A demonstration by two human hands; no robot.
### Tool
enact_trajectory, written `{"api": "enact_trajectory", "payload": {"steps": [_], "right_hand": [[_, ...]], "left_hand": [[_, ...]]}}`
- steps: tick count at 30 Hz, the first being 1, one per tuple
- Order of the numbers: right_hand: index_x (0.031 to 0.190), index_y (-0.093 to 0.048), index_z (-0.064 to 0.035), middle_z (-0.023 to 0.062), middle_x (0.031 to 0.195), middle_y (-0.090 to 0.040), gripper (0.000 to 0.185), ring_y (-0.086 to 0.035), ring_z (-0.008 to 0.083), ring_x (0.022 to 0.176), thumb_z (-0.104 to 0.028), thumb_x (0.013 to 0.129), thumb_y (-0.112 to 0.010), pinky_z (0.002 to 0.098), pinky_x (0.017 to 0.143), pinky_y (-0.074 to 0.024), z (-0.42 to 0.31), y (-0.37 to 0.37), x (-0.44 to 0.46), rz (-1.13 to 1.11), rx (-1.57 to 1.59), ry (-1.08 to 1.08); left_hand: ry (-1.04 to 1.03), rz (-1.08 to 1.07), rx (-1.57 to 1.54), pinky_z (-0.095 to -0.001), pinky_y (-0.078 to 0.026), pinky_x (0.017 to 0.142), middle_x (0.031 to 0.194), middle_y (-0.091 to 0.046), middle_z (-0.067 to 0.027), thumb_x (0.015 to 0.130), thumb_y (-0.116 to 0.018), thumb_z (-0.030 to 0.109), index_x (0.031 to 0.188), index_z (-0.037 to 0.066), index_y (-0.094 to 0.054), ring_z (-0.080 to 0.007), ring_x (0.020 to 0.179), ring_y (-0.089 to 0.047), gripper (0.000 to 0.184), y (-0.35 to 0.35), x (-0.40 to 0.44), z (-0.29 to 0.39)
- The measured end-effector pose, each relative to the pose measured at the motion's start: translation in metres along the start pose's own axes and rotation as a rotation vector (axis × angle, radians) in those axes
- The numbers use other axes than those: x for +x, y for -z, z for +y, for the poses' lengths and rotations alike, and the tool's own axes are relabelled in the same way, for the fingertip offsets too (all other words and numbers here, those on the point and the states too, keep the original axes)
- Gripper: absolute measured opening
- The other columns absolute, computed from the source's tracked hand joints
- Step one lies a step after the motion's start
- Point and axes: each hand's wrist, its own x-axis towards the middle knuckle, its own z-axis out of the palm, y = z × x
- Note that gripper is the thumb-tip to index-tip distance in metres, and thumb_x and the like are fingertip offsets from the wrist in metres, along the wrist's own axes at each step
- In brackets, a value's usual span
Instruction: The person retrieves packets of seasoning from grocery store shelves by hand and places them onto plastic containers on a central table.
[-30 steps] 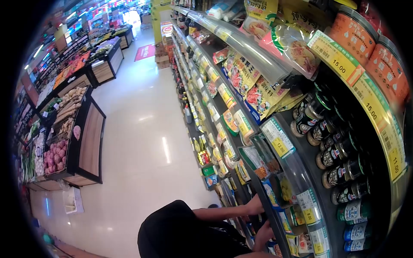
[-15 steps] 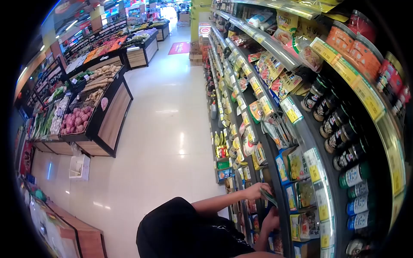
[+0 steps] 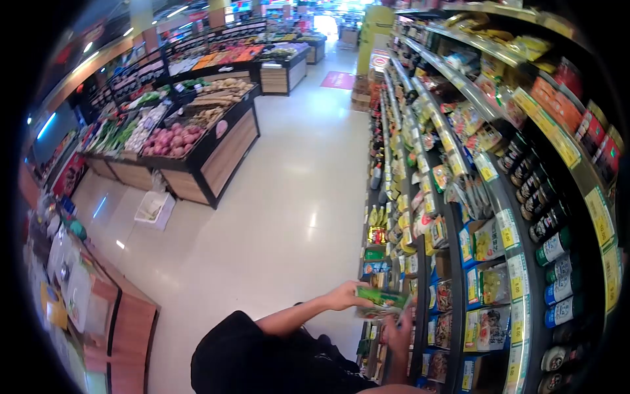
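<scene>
My left hand [image 3: 344,295] is closed on the left end of a green packet [image 3: 384,298], which is held out flat in front of the shelf. My right hand [image 3: 398,333] grips the packet's lower right edge from below, its fingers partly blurred. The print on the packet is too smeared to read. Close by on the right are shelf boxes with clear-fronted food packs [image 3: 489,328], and seasoning jars [image 3: 550,220] stand in a row beyond them.
Tall shelving with yellow price tags [image 3: 518,285] runs along my right side. To the left stands a wooden produce stand [image 3: 226,151] with pink-red root vegetables [image 3: 172,140]. A white crate [image 3: 155,209] sits on the floor [image 3: 282,217] beside it. A wooden counter [image 3: 134,328] is at lower left.
Both hands have come away from the shelf, toward the aisle, with the green packet turned so that its broad face shows. My view has swung left.
</scene>
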Motion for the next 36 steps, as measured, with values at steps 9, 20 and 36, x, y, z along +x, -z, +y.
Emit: {"api": "enact_trajectory", "payload": {"steps": [9, 20, 36], "right_hand": [[0.116, -0.06, 0.0018, 0.0074, 0.105, -0.066, 0.027, -0.061, 0.0139, 0.093, -0.013, 0.094, -0.062, 0.0285, 0.085, -0.0485, -0.034, -0.178, -0.045, -0.555, 0.291, -0.129], [0.11, -0.06, 0.0039, 0.0064, 0.091, -0.067, 0.027, -0.063, 0.0109, 0.075, -0.018, 0.095, -0.06, 0.0249, 0.066, -0.0526, -0.184, -0.483, -0.167, -1.281, 0.302, -0.275], [0.108, -0.061, -0.0025, 0.0005, 0.066, -0.06, 0.029, -0.049, 0.0054, 0.043, -0.029, 0.096, -0.06, 0.0203, 0.038, -0.0398, -0.284, -0.743, -0.447, -1.99, -0.12, -0.22]], "left_hand": [[0.341, 0.651, 0.388, -0.0384, -0.052, 0.079, 0.099, -0.069, -0.015, 0.089, -0.068, 0.033, 0.126, 0.002, -0.052, -0.0223, 0.088, -0.066, 0.05, 0.055, -0.219, 0.04], [0.031, 1.342, -0.448, -0.0294, -0.057, 0.075, 0.105, -0.065, -0.0079, 0.096, -0.06, 0.016, 0.118, 0.0, -0.057, -0.0143, 0.091, -0.064, 0.027, 0.108, -0.571, 0.072], [-0.787, 1.921, -1.068, -0.0474, -0.043, 0.105, 0.132, -0.053, -0.0202, 0.104, -0.034, 0.038, 0.133, 0.0, -0.045, -0.0346, 0.12, -0.054, 0.05, 0.065, -0.849, 0.073]]}}
